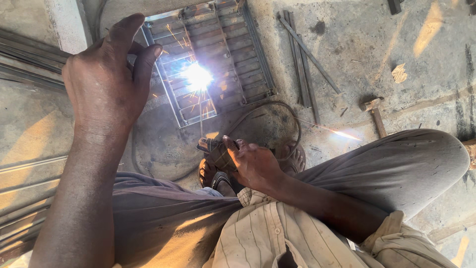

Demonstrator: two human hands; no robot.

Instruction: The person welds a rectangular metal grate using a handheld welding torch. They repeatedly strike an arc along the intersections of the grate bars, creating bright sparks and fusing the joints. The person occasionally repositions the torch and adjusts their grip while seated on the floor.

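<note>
A person's right hand [253, 164] is clamping an electrode holder [210, 148], welding a stiff, heavy-looking metal grille [233, 54] lying on the floor [426, 74]; the left hand [106, 79], fingers loosely apart, is hovering raised above its edge.

The arc [197, 77] burns white-hot with orange sparks flying off, and the metal grille [218, 54] around it looks blue-grey. Trousers [396, 164] are plain grey-brown, the shirt [267, 233] is cream with thin dark stripes. The floor [421, 59] is dusty grey with warm yellow sun patches.
</note>
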